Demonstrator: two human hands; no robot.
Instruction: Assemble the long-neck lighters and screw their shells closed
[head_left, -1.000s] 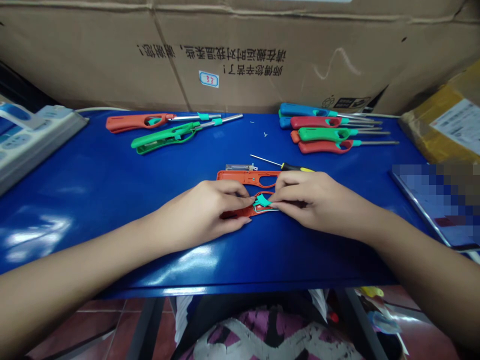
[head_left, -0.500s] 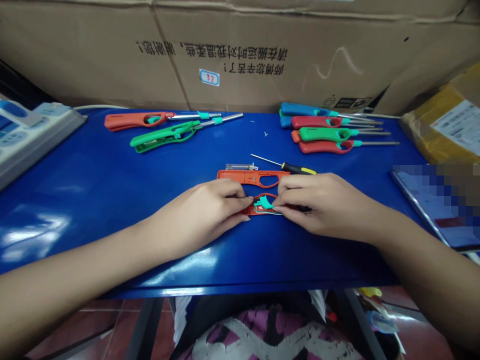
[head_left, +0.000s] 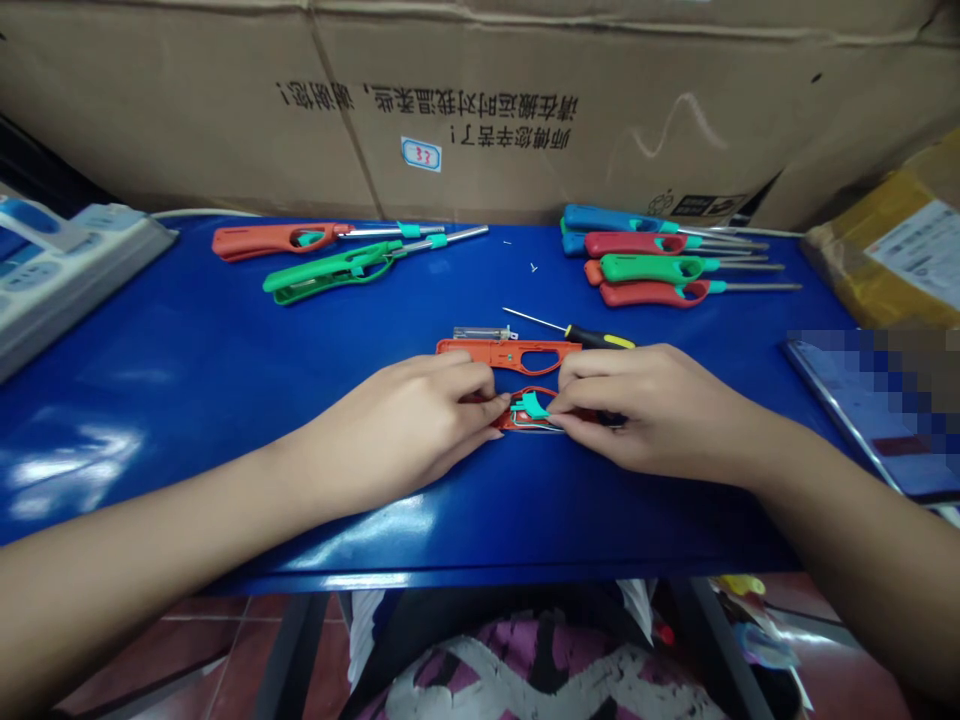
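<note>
Between my hands lies one orange half of a lighter casing [head_left: 517,421], with a teal trigger [head_left: 534,405] and a thin pale wire inside. My left hand [head_left: 442,405] pinches this casing half at its left part. On the right side, the fingertips of my right hand [head_left: 622,405] close on it beside the trigger; they cover its right end. Just behind lies the other orange casing half [head_left: 480,353], open side up. A clear fuel tank [head_left: 481,333] rests against its far edge. The screwdriver [head_left: 600,338], black and yellow, lies behind my right hand.
An orange lighter [head_left: 277,240] and an opened green one [head_left: 330,275] lie back left. Several lighters [head_left: 652,268] are piled back right. Small screws [head_left: 533,267] lie mid-table. A cardboard box [head_left: 480,110] borders the back, a power strip [head_left: 67,260] the left, a phone [head_left: 870,420] the right.
Both hands keep the same hold on the casing half, with only tiny finger movement. The whole view has shifted very slightly.
</note>
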